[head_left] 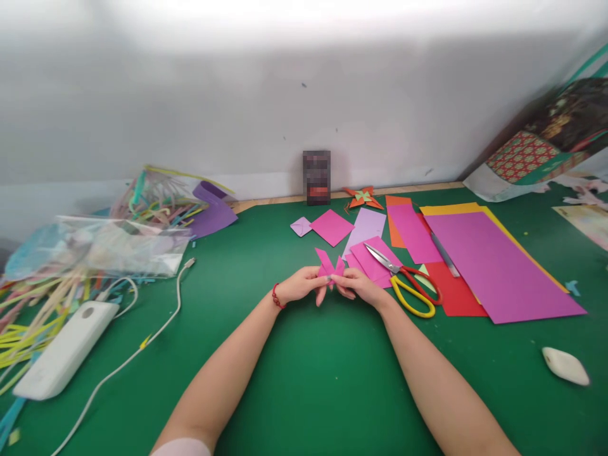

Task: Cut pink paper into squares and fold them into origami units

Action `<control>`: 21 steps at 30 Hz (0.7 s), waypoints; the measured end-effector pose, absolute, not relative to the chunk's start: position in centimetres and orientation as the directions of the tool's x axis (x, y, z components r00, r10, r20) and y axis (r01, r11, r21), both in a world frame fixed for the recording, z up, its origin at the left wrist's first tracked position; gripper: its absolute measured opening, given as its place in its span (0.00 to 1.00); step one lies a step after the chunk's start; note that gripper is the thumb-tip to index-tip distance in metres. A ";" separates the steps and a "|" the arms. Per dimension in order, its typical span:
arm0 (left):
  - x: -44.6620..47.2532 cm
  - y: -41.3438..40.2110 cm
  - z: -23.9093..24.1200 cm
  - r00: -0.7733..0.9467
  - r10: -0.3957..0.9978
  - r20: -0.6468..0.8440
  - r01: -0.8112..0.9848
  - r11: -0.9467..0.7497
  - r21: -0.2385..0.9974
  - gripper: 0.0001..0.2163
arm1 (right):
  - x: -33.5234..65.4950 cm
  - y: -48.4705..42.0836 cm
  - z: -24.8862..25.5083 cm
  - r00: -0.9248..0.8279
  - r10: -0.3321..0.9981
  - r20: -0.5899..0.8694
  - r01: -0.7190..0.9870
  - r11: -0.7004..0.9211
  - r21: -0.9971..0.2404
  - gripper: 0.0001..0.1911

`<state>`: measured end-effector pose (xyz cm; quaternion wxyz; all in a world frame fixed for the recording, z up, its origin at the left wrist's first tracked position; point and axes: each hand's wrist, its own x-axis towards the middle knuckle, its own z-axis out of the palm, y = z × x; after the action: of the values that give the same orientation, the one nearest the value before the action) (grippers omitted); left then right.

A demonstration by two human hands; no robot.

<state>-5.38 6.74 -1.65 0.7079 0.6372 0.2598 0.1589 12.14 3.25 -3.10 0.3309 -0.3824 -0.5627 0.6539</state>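
Between my hands is a small folded piece of pink paper [325, 261], its two pointed ends sticking up and apart. My left hand [304, 285], with a red bead bracelet at the wrist, pinches its left side. On the right side my right hand [357, 286] grips it, thumb close to the other thumb. The fingers partly hide the lower folds. Just beyond lie a pink paper square [332, 227] and a small lilac folded square [301, 227]. Scissors [403, 278] with one red and one yellow handle rest right of my right hand, over pink paper pieces [368, 256].
Large purple sheets [503, 266], red paper [458, 294] and a pen [445, 254] lie to the right. An orange paper star [363, 197] and a dark box [316, 177] stand near the wall. Leftward are a white power bank [66, 351], its cable [156, 332] and paper strips [23, 342].
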 end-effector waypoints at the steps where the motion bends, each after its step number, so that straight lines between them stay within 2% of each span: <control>1: -5.4 6.7 -1.7 0.817 0.553 -0.163 0.104 0.137 0.985 0.15 | 12.1 3.3 -3.1 -0.480 0.867 -0.132 -0.001 -0.151 -0.989 0.23; 9: -4.9 6.4 -1.9 0.793 0.579 -0.190 0.081 0.208 0.975 0.13 | 11.4 3.5 -3.1 -0.351 0.927 -0.133 -0.001 -0.142 -0.990 0.23; 14: -5.0 6.5 -2.2 0.816 0.543 -0.197 0.113 0.184 0.976 0.16 | 11.0 3.6 -3.3 -0.370 0.919 -0.135 0.002 -0.145 -0.989 0.22; 21: -5.6 7.0 -2.6 0.850 0.473 -0.231 0.113 0.264 0.958 0.18 | 10.4 3.3 -4.2 -0.333 0.941 -0.056 0.088 -0.028 -0.996 0.26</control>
<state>-5.65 7.05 -2.62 0.7559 0.5946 0.2466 0.1191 10.37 3.34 -4.24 0.3758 -0.4382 -0.5872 0.5674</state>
